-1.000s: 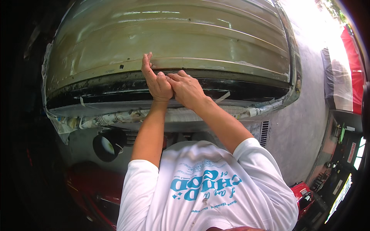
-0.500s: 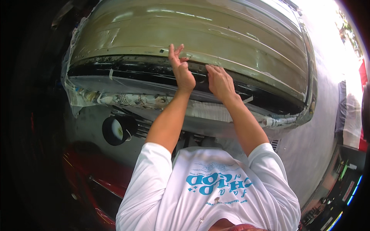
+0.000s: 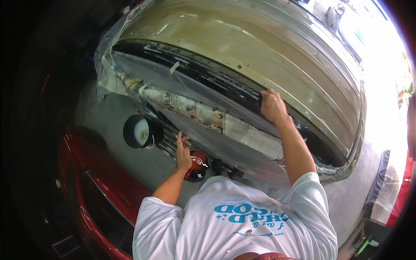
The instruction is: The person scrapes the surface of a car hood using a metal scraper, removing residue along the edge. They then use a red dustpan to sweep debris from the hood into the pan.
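Observation:
A van-like vehicle's ridged olive-gold roof (image 3: 242,43) fills the upper part, its front edge a wet-looking black strip (image 3: 208,71). My right hand (image 3: 275,107) presses on this strip, fingers curled together. Something dark shows at its fingertips, too hidden to name. My left hand (image 3: 183,155) is lowered, away from the roof, with its fingers apart and nothing in it. It is beside a glossy red-and-black rounded thing (image 3: 198,164) with white curved marks. Left of that hand stands a black bucket (image 3: 130,125) holding pale, cloudy liquid.
Newspaper masking (image 3: 186,104) and clear plastic sheeting (image 3: 242,141) run along the vehicle below the black strip. A short piece of tape (image 3: 174,67) sticks up from it. A red car (image 3: 104,190) stands at the lower left. Red and white cloth (image 3: 394,190) hangs at the right.
My left hand has left the roof edge and dropped toward the bucket. My right hand has shifted rightward along the black strip. The view has turned, and the red-and-black thing has come into sight.

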The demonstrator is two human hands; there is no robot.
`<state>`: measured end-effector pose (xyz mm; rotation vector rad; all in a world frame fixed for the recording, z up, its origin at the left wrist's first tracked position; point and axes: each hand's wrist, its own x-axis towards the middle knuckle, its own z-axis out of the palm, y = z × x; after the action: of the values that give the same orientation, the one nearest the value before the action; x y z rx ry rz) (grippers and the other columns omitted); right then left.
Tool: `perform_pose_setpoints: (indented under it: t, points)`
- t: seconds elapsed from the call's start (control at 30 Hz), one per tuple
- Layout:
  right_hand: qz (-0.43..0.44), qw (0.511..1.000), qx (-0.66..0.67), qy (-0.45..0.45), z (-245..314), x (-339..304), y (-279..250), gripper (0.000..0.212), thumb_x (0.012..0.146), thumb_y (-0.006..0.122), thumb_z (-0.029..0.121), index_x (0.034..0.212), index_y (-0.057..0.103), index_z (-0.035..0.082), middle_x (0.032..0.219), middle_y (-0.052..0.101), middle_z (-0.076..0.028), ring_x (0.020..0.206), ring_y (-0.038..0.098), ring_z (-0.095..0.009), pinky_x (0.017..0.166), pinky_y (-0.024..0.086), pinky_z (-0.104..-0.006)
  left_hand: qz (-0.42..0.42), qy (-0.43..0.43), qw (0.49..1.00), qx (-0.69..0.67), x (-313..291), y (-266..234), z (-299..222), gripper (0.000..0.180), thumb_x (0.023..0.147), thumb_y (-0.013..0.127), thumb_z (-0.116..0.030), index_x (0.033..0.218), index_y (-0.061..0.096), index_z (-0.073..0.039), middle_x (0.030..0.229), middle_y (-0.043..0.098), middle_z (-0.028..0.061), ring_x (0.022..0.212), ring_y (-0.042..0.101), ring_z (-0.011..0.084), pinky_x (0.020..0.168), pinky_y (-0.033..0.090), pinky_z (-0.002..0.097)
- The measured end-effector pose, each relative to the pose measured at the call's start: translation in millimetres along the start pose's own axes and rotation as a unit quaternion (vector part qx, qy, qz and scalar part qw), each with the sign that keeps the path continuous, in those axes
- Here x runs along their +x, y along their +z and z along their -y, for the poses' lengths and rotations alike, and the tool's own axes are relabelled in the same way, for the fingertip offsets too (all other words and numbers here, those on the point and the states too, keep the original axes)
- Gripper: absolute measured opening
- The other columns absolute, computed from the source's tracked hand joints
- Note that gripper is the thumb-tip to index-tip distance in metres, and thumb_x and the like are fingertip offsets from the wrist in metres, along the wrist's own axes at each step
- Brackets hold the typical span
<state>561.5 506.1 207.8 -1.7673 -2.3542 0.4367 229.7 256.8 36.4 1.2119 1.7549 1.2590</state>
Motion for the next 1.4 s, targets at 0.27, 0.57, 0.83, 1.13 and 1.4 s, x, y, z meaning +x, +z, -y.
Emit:
perform_pose_setpoints:
  t: [0.27,0.57,0.83,1.13,1.4]
  points:
    - [0.03,0.996,-0.08,0.03,10,22,-6,0.037,0.084,0.063,0.01,0.118,0.076,0.003,0.126,0.069,-0.025,0.119,0.067,-0.041,0.104,0.053,-0.0468,-0.071,-0.251,0.95,0.174,-71,-129,91,0.074,0.095,0.043,-0.016,0.166,0.024,-0.003,0.144,0.056,0.0254,0.134,0.055,0.0382,0.117,0.039,0.0464]
    - [0.012,0.999,-0.002,0.03,0,20,-13,0.035,0.088,0.058,0.003,0.117,0.077,0.0,0.112,0.076,-0.026,0.11,0.074,-0.038,0.1,0.057,-0.0433,-0.181,-0.4,0.887,0.14,-96,-206,87,0.069,0.103,0.035,-0.026,0.168,0.021,-0.008,0.162,0.041,0.0309,0.148,0.043,0.0457,0.124,0.032,0.0472]
    - [-0.016,0.993,0.116,0.0,-28,29,23,0.048,0.084,0.049,-0.006,0.128,0.07,-0.005,0.127,0.071,-0.028,0.122,0.069,-0.034,0.107,0.052,-0.0415,-0.097,-0.355,0.905,0.214,-114,-229,113,0.067,0.104,0.037,-0.027,0.166,0.027,-0.003,0.165,0.037,0.0285,0.151,0.039,0.0445,0.125,0.03,0.0467]
    - [-0.05,0.999,-0.005,0.0,-29,46,37,0.047,0.086,0.051,0.01,0.126,0.074,0.002,0.119,0.075,-0.024,0.117,0.071,-0.038,0.104,0.053,-0.0451,-0.156,-0.482,0.857,0.101,-161,-244,64,0.068,0.104,0.032,-0.033,0.169,0.02,-0.017,0.167,0.037,0.0237,0.156,0.033,0.0395,0.128,0.023,0.048]
    - [-0.076,0.984,-0.16,0.002,-24,44,47,0.045,0.089,0.05,0.015,0.126,0.075,0.008,0.122,0.073,-0.024,0.117,0.069,-0.041,0.102,0.053,-0.0505,-0.233,-0.497,0.829,0.106,-282,-245,83,0.068,0.103,0.034,-0.035,0.167,0.026,-0.015,0.161,0.043,0.0275,0.151,0.038,0.045,0.126,0.029,0.0493]
